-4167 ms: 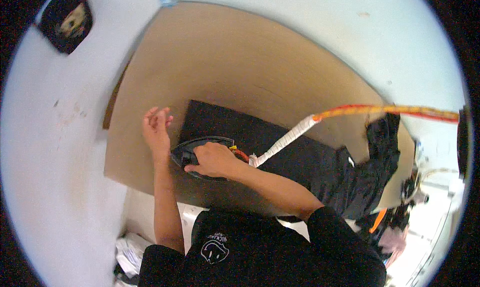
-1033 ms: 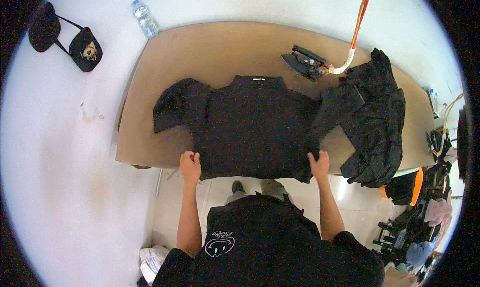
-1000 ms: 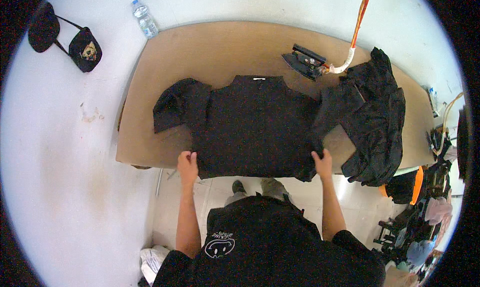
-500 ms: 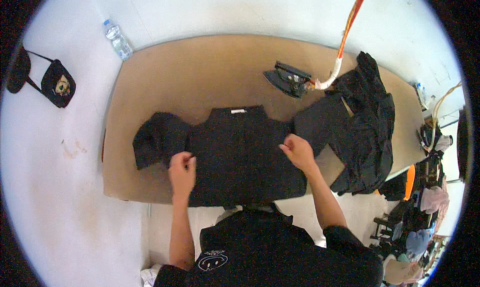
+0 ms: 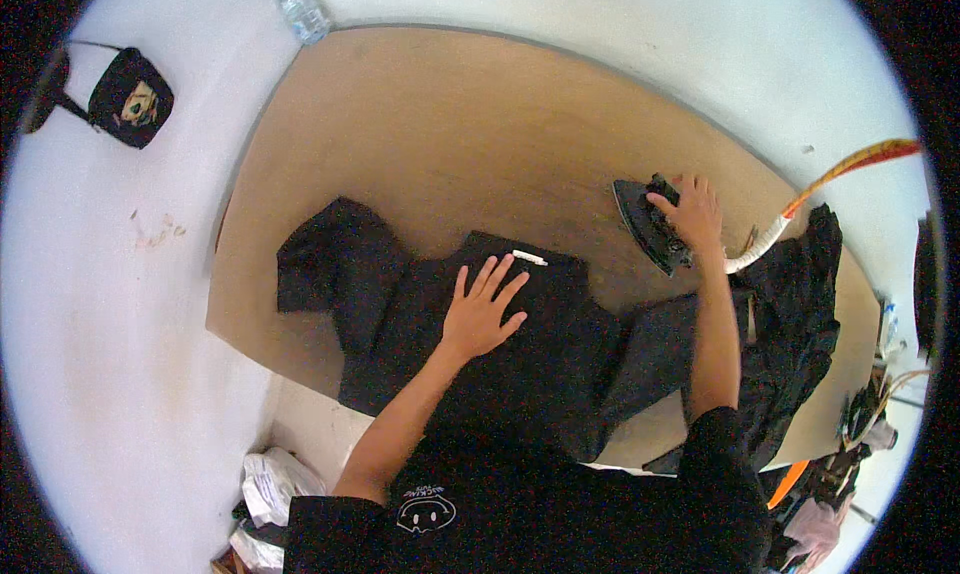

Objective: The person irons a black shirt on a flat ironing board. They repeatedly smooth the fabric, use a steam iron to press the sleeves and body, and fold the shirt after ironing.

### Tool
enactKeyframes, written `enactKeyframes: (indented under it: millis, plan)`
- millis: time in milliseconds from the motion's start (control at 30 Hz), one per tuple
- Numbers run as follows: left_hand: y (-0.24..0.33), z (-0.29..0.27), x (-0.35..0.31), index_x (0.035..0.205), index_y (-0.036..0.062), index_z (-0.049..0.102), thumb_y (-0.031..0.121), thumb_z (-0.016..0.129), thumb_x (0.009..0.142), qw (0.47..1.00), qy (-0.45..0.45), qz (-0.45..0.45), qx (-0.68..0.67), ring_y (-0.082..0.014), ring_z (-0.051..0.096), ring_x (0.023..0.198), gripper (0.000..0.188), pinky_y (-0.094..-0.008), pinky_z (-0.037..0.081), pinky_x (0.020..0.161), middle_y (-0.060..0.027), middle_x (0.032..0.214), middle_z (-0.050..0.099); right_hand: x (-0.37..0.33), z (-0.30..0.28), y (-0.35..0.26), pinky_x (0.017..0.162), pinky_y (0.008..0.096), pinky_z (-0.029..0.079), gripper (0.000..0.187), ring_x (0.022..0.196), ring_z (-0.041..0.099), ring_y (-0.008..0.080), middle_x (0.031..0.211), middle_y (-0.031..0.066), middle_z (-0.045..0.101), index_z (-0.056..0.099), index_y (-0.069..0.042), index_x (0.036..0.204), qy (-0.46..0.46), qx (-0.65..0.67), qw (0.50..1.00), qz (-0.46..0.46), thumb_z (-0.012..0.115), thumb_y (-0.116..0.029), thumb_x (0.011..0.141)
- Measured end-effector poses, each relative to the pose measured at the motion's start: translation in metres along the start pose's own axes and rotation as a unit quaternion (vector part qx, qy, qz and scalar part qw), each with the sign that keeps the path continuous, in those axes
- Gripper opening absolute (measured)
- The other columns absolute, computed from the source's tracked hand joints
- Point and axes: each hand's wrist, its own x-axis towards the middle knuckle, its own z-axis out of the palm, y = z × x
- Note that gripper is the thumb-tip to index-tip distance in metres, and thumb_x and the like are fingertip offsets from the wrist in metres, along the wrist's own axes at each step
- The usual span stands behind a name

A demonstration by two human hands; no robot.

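Observation:
A black garment lies spread out in front of me, its sleeves out to both sides and a small white label at its collar. Flat on the cloth just below that label rests my left hand, fingers spread, holding nothing. My right hand is closed around the handle of a dark iron, beyond the garment's right shoulder. The fingers hide part of the handle. From the iron's rear runs a cord wrapped in white and orange.
The brown padded table stands against white walls. Crumpled black clothes lie at its right end. A plastic bottle is at the far left corner. White plastic bags sit below left; a black bag hangs on the wall.
My right hand has left the garment and taken hold of the iron. My left hand has moved from the left sleeve to below the collar and opened flat. The view has turned.

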Motion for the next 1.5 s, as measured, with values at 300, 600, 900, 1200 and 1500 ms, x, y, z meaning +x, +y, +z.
enactKeyframes:
  millis: [300, 600, 900, 1200, 1500]
  plan:
    - [0.004, -0.02, -0.066, 0.13, 0.0102, 0.062, 0.021, 0.066, 0.094, 0.954, 0.186, -0.118, -0.201, -0.0309, 0.051, 0.132, 0.037, -0.0471, 0.034, 0.113, -0.01, 0.14, 0.059, -0.042, -0.038, -0.063, 0.091, 0.0495, 0.052, 0.07, 0.1, 0.067, 0.0438, 0.104, 0.026, 0.071, 0.068, 0.004, 0.11, -0.162, 0.276, 0.939, -0.122, 0.066, -0.061, 0.086]
    - [-0.045, -0.069, -0.265, 0.12, 0.0016, 0.066, 0.008, 0.067, 0.091, 0.868, 0.318, -0.36, -0.126, -0.0298, 0.065, 0.095, 0.03, -0.0391, 0.051, 0.087, -0.0159, 0.111, 0.068, -0.111, -0.039, -0.21, 0.09, 0.0512, 0.053, 0.075, 0.1, 0.066, 0.0456, 0.104, 0.0286, 0.07, 0.069, 0.005, 0.102, -0.213, 0.183, 0.952, -0.126, 0.066, -0.068, 0.082]
    - [-0.078, -0.052, -0.314, 0.117, 0.0069, 0.07, 0.007, 0.07, 0.088, 0.888, 0.241, -0.336, -0.201, -0.026, 0.066, 0.091, 0.028, -0.0369, 0.053, 0.081, -0.0134, 0.101, 0.067, -0.208, -0.078, -0.201, 0.082, 0.048, 0.052, 0.059, 0.092, 0.069, 0.0417, 0.094, 0.0267, 0.071, 0.071, 0.003, 0.098, -0.163, 0.278, 0.942, -0.089, 0.073, -0.053, 0.082]
    - [-0.103, -0.059, -0.316, 0.101, 0.0083, 0.069, 0.018, 0.072, 0.089, 0.927, 0.162, -0.259, -0.217, -0.0296, 0.065, 0.093, 0.016, -0.04, 0.051, 0.08, -0.0118, 0.098, 0.065, -0.306, -0.066, -0.228, 0.086, 0.0508, 0.053, 0.068, 0.094, 0.068, 0.0437, 0.097, 0.026, 0.071, 0.072, 0.001, 0.102, -0.225, 0.224, 0.948, -0.041, 0.07, -0.064, 0.081]
    - [-0.195, -0.082, -0.316, 0.098, 0.0026, 0.06, 0.018, 0.057, 0.101, 0.866, 0.259, -0.263, -0.337, -0.0218, 0.067, 0.071, 0.016, -0.0396, 0.05, 0.066, -0.0115, 0.088, 0.064, -0.322, -0.093, -0.275, 0.083, 0.0499, 0.054, 0.063, 0.091, 0.069, 0.0415, 0.093, 0.0215, 0.072, 0.073, -0.006, 0.103, -0.272, 0.178, 0.928, -0.18, 0.07, -0.064, 0.08]
